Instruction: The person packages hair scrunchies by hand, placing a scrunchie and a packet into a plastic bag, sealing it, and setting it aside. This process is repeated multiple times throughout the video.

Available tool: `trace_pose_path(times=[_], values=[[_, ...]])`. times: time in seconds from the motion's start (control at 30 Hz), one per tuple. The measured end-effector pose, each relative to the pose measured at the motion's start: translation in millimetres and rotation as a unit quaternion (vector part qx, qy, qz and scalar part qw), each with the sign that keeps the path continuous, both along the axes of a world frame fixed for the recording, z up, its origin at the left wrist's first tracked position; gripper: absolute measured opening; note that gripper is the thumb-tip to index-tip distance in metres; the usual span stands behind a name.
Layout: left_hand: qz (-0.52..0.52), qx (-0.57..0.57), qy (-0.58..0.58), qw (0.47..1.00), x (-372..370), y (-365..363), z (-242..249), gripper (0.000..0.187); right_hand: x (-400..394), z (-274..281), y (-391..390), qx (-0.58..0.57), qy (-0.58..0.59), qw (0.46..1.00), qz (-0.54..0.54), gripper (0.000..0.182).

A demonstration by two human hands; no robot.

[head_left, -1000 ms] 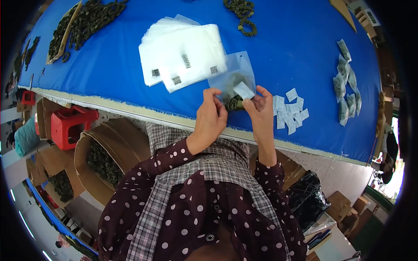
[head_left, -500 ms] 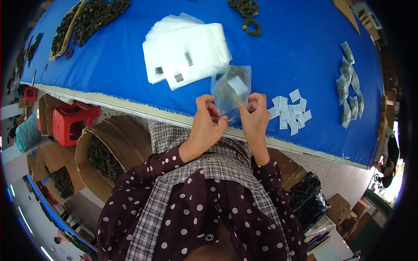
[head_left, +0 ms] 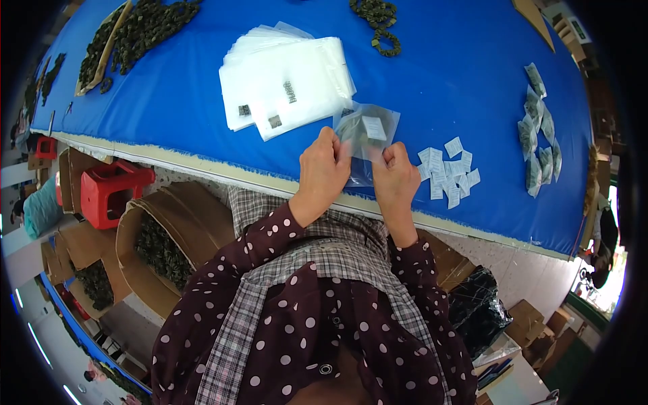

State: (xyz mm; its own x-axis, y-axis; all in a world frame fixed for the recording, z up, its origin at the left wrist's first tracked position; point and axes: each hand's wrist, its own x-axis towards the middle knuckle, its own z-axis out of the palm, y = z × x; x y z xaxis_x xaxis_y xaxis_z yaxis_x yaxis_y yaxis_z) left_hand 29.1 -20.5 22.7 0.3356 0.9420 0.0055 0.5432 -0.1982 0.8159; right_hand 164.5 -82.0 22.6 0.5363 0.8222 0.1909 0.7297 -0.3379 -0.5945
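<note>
A clear plastic bag (head_left: 362,171) is stretched between my two hands over the front edge of the blue table. Inside it shows a dark green scrunchie (head_left: 350,129), blurred by the film, with a small white printed slip (head_left: 374,128) beside it. My left hand (head_left: 322,170) is closed on the bag's left side, and my right hand (head_left: 397,177) pinches its right side. Just behind the bag lies a fanned stack of translucent plastic bags (head_left: 297,81). To the right of my right hand, small white printed slips (head_left: 439,172) lie scattered.
Several filled bags (head_left: 538,128) lie at the table's right. Dark green scrunchies (head_left: 385,42) lie at the back, with a larger heap (head_left: 152,34) at the far left. Below the table edge stand a red stool (head_left: 111,192) and an open cardboard box (head_left: 202,216) of dark green pieces.
The bag's lower part has opened out flat between my hands, and the slip inside sits more upright. My left hand has turned and risen slightly.
</note>
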Motion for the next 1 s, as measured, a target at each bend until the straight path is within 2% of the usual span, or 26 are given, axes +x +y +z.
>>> trace_pose_path(times=[0.13,0.27,0.3,0.37,0.43,0.47,0.53,0.6,0.63,0.77,0.83,0.87,0.93,1.0], values=[[0.02,-0.067,-0.036,0.997,3.3,-2.5,0.7,0.022,10.4,20.1,-12.6,-0.072,0.047,0.996,0.032,0.027],[0.08,-0.268,-0.219,0.935,6.2,-4.1,8.3,0.016,26.7,36.4,-26.5,-0.042,-0.09,0.984,0.147,0.026],[0.08,-0.268,-0.219,0.935,5.9,-4.5,8.3,0.016,26.5,40.8,-23.7,-0.042,-0.089,0.984,0.147,0.026],[0.072,-0.269,-0.219,0.935,4.1,-5.9,7.6,0.02,25.0,49.6,-10.5,0.05,0.055,0.985,0.156,0.032],[0.066,-0.269,-0.218,0.936,1.4,-7.5,6.6,0.026,24.8,53.0,1.7,0.141,0.198,0.957,0.161,0.043],[0.067,-0.268,-0.218,0.936,-0.2,-8.5,5.2,0.026,25.5,48.7,5.0,0.142,0.199,0.956,0.161,0.043],[0.066,-0.289,-0.24,0.924,-4.3,-10.1,-0.3,0.035,25.7,29.2,11.0,-0.008,0.071,0.966,0.247,0.05],[0.065,-0.311,-0.265,0.91,-8.5,-11.9,-4.3,0.045,25.1,16.9,13.5,-0.159,-0.063,0.931,0.323,0.059],[0.066,-0.311,-0.265,0.91,-9.8,-12.9,-4.8,0.045,25.6,17.3,12.8,-0.159,-0.063,0.931,0.323,0.059],[0.043,-0.345,-0.293,0.891,-18.1,-19.2,-7.1,0.04,27.4,19.6,4.7,-0.093,-0.085,0.945,0.303,0.056],[0.043,-0.35,-0.277,0.894,-27.9,-19.0,-1.7,0.037,22.2,41.3,-3.8,0.032,-0.107,0.963,0.244,0.043],[0.044,-0.352,-0.261,0.898,-35.1,-18.0,2.9,0.034,19.2,40.9,-13.4,0.032,-0.106,0.963,0.244,0.043],[0.044,-0.358,-0.228,0.904,-45.2,-16.7,8.7,0.029,13.4,35.2,-32.6,0.132,-0.084,0.964,0.213,0.022],[0.039,-0.358,-0.227,0.905,-48.3,-17.6,6.7,0.024,-1.0,25.5,-37.7,0.133,-0.083,0.965,0.21,0.019]])
